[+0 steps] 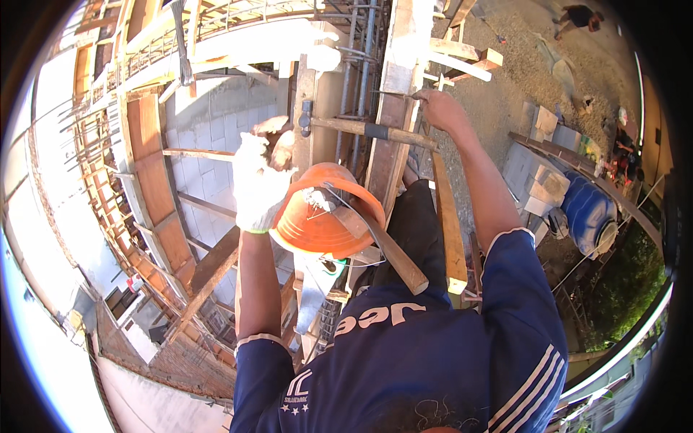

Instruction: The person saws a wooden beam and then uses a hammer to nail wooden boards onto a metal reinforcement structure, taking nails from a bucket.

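My left hand [261, 177], in a white glove washed out by glare, is raised just left of an orange bucket [296, 224]. Its fingers look curled; whatever they hold is lost in the brightness. My bare right hand [442, 112] is closed around a thin dark metal tool [397, 94] that points left over a wooden formwork board [393, 133]. Between the hands a hammer [390, 135] lies across the formwork, its head to the left. A wooden-handled tool [397, 260] leans out of the bucket, beside a pale tangled bundle [317, 202].
Vertical steel bars [351, 94] run between the formwork boards. A handsaw blade [312, 289] hangs below the bucket. A wooden plank [449, 231] stands by my right arm. Far below right are a blue tank [586, 209] and a person [580, 17] on the ground.
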### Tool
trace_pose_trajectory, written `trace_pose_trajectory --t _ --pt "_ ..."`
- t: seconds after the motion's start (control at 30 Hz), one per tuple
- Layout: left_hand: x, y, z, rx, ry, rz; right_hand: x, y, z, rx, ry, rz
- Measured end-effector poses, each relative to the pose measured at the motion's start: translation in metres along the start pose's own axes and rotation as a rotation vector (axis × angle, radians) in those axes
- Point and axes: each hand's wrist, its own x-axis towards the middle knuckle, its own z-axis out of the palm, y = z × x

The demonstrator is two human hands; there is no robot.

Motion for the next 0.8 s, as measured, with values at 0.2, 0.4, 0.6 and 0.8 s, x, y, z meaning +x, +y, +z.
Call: trace_pose_trajectory --t 0.2,0.4,0.6,0.8 --pt "0.104 -0.104 0.120 0.141 -0.316 -0.204 0.013 -0.012 0.008 -0.100 0.023 0.051" --pt "0.125 -0.121 0.173 0.148 -0.343 -0.387 -0.007 -0.033 -0.005 -0.102 0.098 0.117" --pt "0.130 -0.112 0.188 0.219 -0.331 -0.464 0.011 -0.001 0.015 -0.027 0.124 0.109" --pt "0.130 -0.138 0.198 0.129 -0.349 -0.522 0.008 -0.016 -0.018 0.206 -0.217 0.104"
